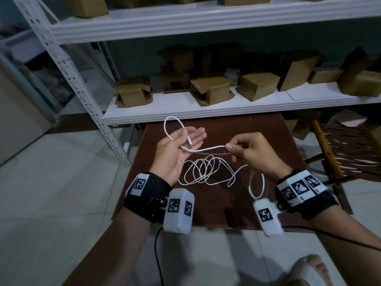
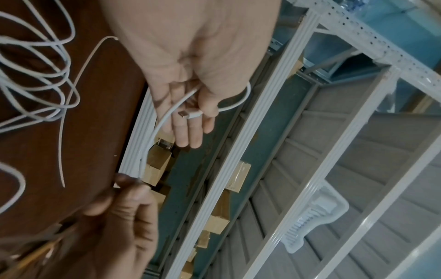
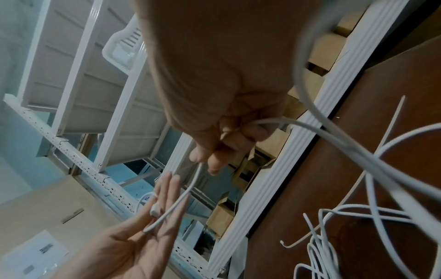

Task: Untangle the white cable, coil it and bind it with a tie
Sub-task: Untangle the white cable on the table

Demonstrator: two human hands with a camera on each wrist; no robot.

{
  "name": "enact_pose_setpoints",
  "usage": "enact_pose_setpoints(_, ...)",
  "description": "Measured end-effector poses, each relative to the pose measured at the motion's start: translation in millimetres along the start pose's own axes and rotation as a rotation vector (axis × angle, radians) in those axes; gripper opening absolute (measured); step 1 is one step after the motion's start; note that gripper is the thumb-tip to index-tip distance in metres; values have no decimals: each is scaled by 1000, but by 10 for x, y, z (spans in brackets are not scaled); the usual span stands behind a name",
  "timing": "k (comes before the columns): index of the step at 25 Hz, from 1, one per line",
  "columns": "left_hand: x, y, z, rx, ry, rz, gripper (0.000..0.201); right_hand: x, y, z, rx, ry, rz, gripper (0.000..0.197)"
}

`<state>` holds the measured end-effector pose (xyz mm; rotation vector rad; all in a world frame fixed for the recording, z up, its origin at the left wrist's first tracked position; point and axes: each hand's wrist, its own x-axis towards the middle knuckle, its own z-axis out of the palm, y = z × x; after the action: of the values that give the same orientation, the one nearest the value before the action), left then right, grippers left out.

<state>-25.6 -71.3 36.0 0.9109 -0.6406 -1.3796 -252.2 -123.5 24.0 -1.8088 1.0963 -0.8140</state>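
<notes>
Loose loops of the white cable (image 1: 203, 172) lie on the brown table (image 1: 268, 141) below both hands. The right hand (image 1: 250, 149) pinches a strand. Only the left wrist view shows the plug (image 2: 189, 114) under the left hand's (image 1: 177, 149) thumb, fingers straight.

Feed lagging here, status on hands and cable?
Left hand thumb-pins plug end; right hand pinches white cable. Rest loose on table. Nothing blocking.
</notes>
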Motion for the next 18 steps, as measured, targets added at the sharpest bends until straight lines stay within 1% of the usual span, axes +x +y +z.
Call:
enact_pose_setpoints(2, -22, -33, 17, 129, -6, -62, 25, -1, -40, -11, 28, 18, -68, 20)
enact_pose_setpoints(4, -55, -85, 53, 210, -35, -141, 25, -1, -65, 1, 37, 7, -104, 14)
enact_pose_setpoints(9, -92, -117, 89, 327, -68, -262, 24, 5, -48, 39, -7, -6, -156, 9)
enact_pose_setpoints(13, -142, -70, 119, 372, -87, -304, 25, -32, -63, 20, 37, -53, -148, 3)
enact_pose_setpoints(14, -153, -69, 123, 389, -92, -303, 25, -43, -70, 29, 55, -61, -140, 7)
enact_pose_setpoints(17, -170, -83, 122, 439, -139, -313, 23, -50, -73, 29, 90, -82, -99, 27)
enact_pose_setpoints(18, -170, -86, 123, 446, -157, -324, 21, -48, -80, 22, 108, -102, -87, 30)
